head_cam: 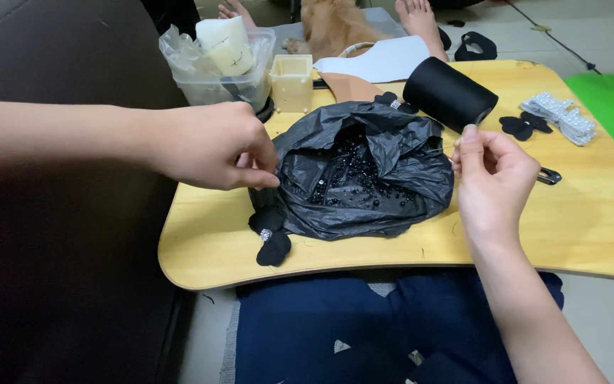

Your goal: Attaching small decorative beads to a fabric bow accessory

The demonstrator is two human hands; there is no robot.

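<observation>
An open black plastic bag [364, 174] full of small black beads lies in the middle of a light wooden lap table [591, 220]. My left hand [211, 146] pinches the bag's left rim. My right hand [492, 178], just right of the bag, has its fingers pinched together, seemingly on a thin thread that is too fine to see clearly. A large spool of black thread [449, 92] lies on its side right behind that hand. A black fabric flower with a small shiny centre [270, 238] lies at the table's front edge, below my left hand.
A clear plastic tub [211, 82] holding a white candle-like block and a small cream square box [292, 82] stand at the back left. Black fabric petals [524, 126], a silvery bead strip [559, 114] and a hair clip [548, 176] lie at the right. Someone's bare feet [421, 21] rest beyond the table.
</observation>
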